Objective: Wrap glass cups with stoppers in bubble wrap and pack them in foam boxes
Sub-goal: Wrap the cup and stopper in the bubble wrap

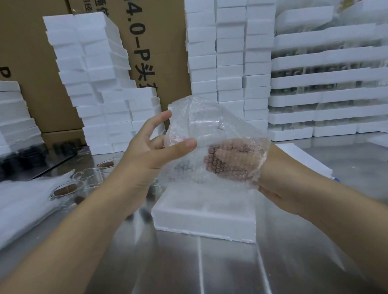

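Note:
I hold a clear bubble wrap (212,132) piece up above the table. My left hand (152,149) pinches its left edge between thumb and fingers. My right hand (266,179) grips the wrap's lower right part; its fingers show through the bubbles, curled at the tips. A clear blocky shape, perhaps a glass cup, shows faintly inside the top of the wrap. A white foam box (203,218) lies on the steel table right below my hands. Glass cups with brown stoppers (65,190) lie at the left.
Tall stacks of white foam boxes (228,55) stand at the back, with more (90,69) at the left before cardboard cartons (161,47). Foam trays (331,76) are piled at the right. Black stoppers (20,160) and a pile of bubble wrap sheets (16,208) lie at the left.

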A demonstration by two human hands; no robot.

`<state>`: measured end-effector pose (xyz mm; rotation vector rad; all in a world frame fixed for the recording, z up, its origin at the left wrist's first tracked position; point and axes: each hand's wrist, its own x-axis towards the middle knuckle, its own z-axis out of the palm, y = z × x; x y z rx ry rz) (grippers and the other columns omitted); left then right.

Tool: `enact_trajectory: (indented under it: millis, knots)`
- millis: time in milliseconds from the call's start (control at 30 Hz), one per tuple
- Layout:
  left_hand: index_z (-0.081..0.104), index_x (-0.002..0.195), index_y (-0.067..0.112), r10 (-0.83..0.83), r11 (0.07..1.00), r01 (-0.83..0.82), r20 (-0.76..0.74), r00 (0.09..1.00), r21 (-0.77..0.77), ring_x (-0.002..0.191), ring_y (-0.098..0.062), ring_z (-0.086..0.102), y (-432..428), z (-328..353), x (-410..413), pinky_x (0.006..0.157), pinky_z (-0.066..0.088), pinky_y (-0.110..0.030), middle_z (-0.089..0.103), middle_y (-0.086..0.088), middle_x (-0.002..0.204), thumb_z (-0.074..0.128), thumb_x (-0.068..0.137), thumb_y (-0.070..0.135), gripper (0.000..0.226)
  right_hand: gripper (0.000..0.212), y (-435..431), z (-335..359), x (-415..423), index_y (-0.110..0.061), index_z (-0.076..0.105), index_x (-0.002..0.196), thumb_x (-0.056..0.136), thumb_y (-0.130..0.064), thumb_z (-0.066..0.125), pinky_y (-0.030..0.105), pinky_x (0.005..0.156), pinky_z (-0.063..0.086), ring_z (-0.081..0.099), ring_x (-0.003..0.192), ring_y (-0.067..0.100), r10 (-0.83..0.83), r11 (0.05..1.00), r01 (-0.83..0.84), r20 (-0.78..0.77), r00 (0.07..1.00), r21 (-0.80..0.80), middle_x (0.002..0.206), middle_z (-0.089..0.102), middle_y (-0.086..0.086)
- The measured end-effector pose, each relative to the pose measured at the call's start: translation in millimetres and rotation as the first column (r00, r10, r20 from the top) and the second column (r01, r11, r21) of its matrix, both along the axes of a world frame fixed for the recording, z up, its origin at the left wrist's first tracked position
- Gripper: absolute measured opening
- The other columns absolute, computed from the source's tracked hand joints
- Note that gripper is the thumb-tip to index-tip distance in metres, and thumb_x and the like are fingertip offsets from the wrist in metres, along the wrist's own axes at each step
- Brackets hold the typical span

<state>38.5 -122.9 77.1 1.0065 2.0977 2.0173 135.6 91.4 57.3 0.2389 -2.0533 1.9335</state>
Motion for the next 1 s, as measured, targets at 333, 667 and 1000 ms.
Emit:
enact_trajectory:
  millis: [333, 667, 1000]
  knots:
    - [0.044, 0.151, 0.054, -0.055, 0.996, 0.053, 0.029, 0.998, 0.072, 0.113, -0.015, 0.077, 8.4, -4.1, 7.7, 0.087, 0.065, -0.033, 0.08, 0.009, 0.124, 0.102, 0.066, 0.034, 0.106, 0.029, -4.3, 0.5, 5.0, -0.023, 0.073, 0.125, 0.097, -0.031, 0.075, 0.05, 0.111, 0.05, 0.07, 0.118, 0.016, 0.095, 0.985, -0.098, 0.029, 0.995, 0.139, 0.116, 0.077, -0.007]
    - [0.044, 0.152, 0.053, -0.087, 0.986, 0.076, 0.07, 0.994, 0.148, 0.114, -0.012, 0.077, 3.7, -2.7, -2.0, 0.084, 0.061, -0.024, 0.08, 0.006, 0.124, 0.094, 0.07, 0.036, 0.097, 0.027, -6.4, -3.0, 3.6, -0.023, 0.074, 0.127, 0.101, -0.022, 0.069, 0.049, 0.116, 0.046, 0.069, 0.122, 0.022, -0.019, 0.996, 0.008, 0.125, 0.992, 0.086, 0.124, 0.076, 0.0]
    - [0.055, 0.136, 0.055, -0.09, 0.989, 0.093, -0.031, 0.996, 0.119, 0.125, -0.014, 0.072, 17.1, -16.1, -0.3, 0.098, 0.059, -0.028, 0.077, 0.01, 0.13, 0.099, 0.063, 0.036, 0.088, 0.043, -9.3, -4.8, 8.6, -0.002, 0.071, 0.129, 0.089, -0.018, 0.07, 0.049, 0.116, 0.047, 0.066, 0.128, 0.032, 0.193, 0.981, -0.194, 0.075, 0.978, 0.007, 0.131, 0.072, 0.013]
